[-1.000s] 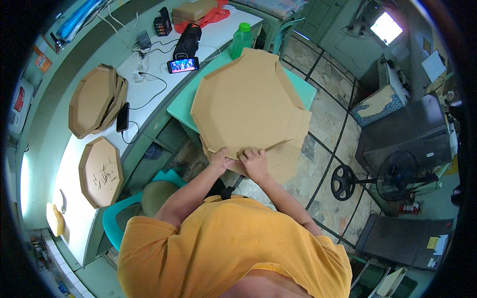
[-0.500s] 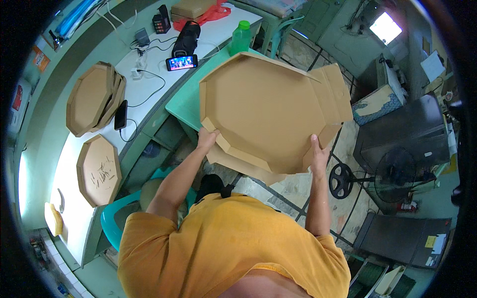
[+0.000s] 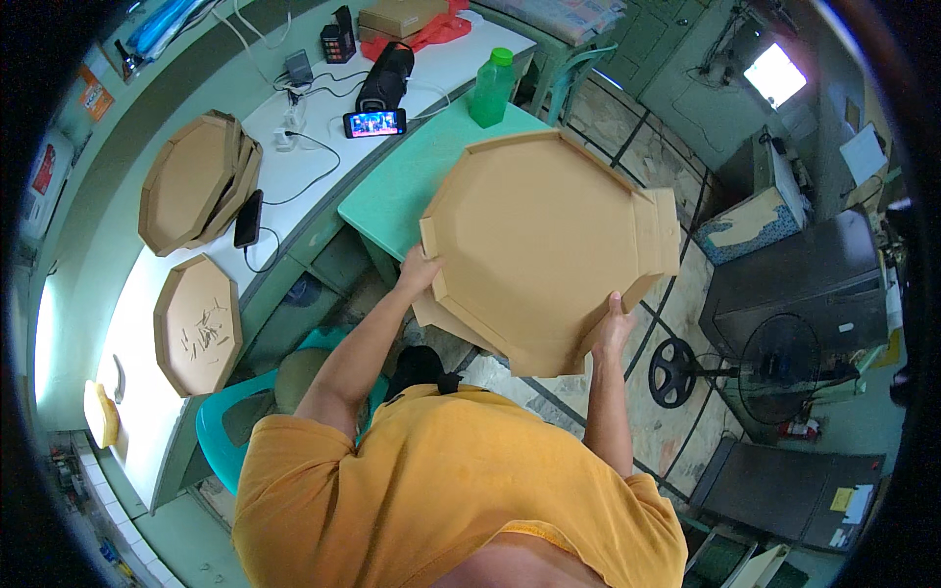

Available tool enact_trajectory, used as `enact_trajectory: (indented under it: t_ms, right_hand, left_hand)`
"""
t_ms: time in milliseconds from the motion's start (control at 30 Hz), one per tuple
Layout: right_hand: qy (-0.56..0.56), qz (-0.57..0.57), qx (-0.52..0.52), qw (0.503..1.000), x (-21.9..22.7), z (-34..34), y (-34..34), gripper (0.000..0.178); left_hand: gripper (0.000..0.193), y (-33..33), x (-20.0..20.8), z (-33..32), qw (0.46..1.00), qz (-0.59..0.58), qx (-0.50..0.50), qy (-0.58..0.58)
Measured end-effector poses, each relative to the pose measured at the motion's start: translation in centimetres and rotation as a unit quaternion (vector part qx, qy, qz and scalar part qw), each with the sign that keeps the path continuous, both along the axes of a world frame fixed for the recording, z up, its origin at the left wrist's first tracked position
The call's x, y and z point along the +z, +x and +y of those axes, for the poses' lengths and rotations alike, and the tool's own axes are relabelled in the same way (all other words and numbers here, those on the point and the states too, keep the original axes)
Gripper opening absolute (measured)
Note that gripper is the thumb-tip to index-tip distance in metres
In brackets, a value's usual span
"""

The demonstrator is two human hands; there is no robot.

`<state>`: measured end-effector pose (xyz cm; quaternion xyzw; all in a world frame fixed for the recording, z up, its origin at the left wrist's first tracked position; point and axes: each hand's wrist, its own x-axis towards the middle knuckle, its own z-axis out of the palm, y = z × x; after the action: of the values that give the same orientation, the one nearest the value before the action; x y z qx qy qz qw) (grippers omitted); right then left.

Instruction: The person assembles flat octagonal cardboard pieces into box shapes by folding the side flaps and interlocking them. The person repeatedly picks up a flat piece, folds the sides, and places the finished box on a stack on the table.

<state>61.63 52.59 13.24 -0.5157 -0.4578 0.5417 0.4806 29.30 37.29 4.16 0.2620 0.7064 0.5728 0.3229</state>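
Between my hands is a large brown octagonal cardboard box (image 3: 539,245), its inside facing me and a folded flap sticking out at its right side. My left hand (image 3: 420,272) grips the left edge, thumb over the rim. On the lower right wall, my right hand (image 3: 614,326) clasps the cardboard with its thumb on the inner side. Another cardboard layer shows below the lower left edge. The far part of the box overlaps a green table (image 3: 392,201), where a green bottle (image 3: 491,88) stands; whether the box touches the table I cannot tell.
On the white counter at left are stacked octagonal boxes (image 3: 191,181), an octagonal tray with small scraps (image 3: 199,328), a dark phone (image 3: 249,219) and a lit phone (image 3: 374,123) with cables. A teal chair (image 3: 230,431) stands at lower left, a black fan (image 3: 779,367) at right.
The box has turned and tilted lower toward me, its right flap swinging down. My right hand has moved down and slightly left with it; both hands keep their grip.
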Motion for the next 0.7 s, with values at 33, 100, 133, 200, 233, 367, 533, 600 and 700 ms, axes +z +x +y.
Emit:
enact_trajectory:
  t_ms: [33, 100, 133, 200, 233, 367, 533, 600, 700]
  right_hand:
    - [-0.014, -0.008, 0.003, 1.0, -0.7, 0.5, 0.3, 0.03]
    - [-0.051, -0.012, 0.009, 0.999, -2.1, 1.3, 0.4, 0.03]
    - [-0.074, -0.008, 0.011, 0.997, -2.9, 1.5, 0.2, 0.03]
    - [-0.105, -0.005, 0.019, 0.994, -4.1, 1.7, -0.2, 0.029]
    - [-0.111, -0.005, 0.025, 0.993, -4.8, 1.6, -0.8, 0.029]
    - [-0.108, 0.04, 0.07, 0.991, -6.6, 0.8, -3.2, 0.026]
    - [-0.156, 0.0, 0.03, 0.987, -8.5, 2.0, -2.8, 0.017]
    - [-0.173, 0.05, 0.001, 0.984, -9.8, 2.5, -1.9, 0.018]
    - [-0.199, 0.151, -0.019, 0.968, -12.4, 2.4, -1.3, 0.018]
  left_hand:
    - [0.035, -0.3, 0.2, -0.3, 0.992, -0.122, 0.008, 0.037]
    - [0.029, -1.3, 1.0, -1.3, 0.921, -0.381, -0.012, 0.079]
    - [0.027, -1.5, 1.2, -1.9, 0.921, -0.382, 0.001, 0.072]
    - [0.025, -2.0, 1.4, -3.1, 0.921, -0.376, -0.005, 0.101]
    - [0.024, -2.2, 1.3, -3.5, 0.944, -0.321, 0.011, 0.075]
    - [0.021, -4.4, -0.4, -5.8, 0.989, -0.134, 0.061, -0.026]
    - [0.031, -15.6, -3.5, -19.4, 0.939, 0.032, 0.341, -0.025]
    - [0.03, -21.6, -4.2, -28.6, 0.878, 0.263, 0.352, -0.188]
    - [0.03, -28.6, -4.2, -39.1, 0.787, 0.254, 0.43, -0.363]
